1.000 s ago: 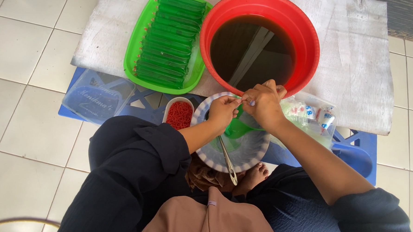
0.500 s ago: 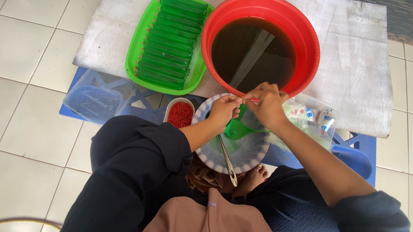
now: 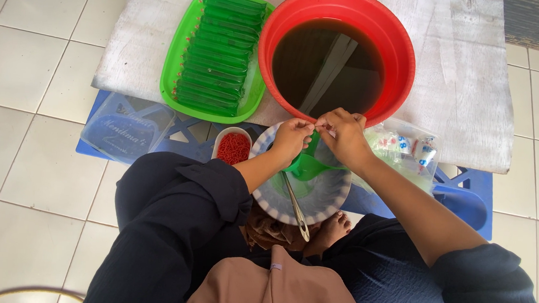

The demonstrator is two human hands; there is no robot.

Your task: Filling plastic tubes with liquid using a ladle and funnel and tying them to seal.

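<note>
We pinch thin plastic tube [image 3: 316, 130] between both hands: left hand [image 3: 291, 140] and right hand [image 3: 343, 135] closed on its top, above green funnel [image 3: 305, 167] over patterned plate [image 3: 325, 199] catching drips. Red basin [image 3: 337, 54] of dark liquid close behind; filled green packs on green tray [image 3: 216, 52] alongside on bench [image 3: 466, 75].

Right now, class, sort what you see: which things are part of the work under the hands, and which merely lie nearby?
In use:
left hand and right hand, pinching something small between them
green funnel
patterned plate
red basin of dark liquid
green tray of filled tubes

Lying about:
clear lid
bowl of red bits
bag of plastic wrappers
</note>
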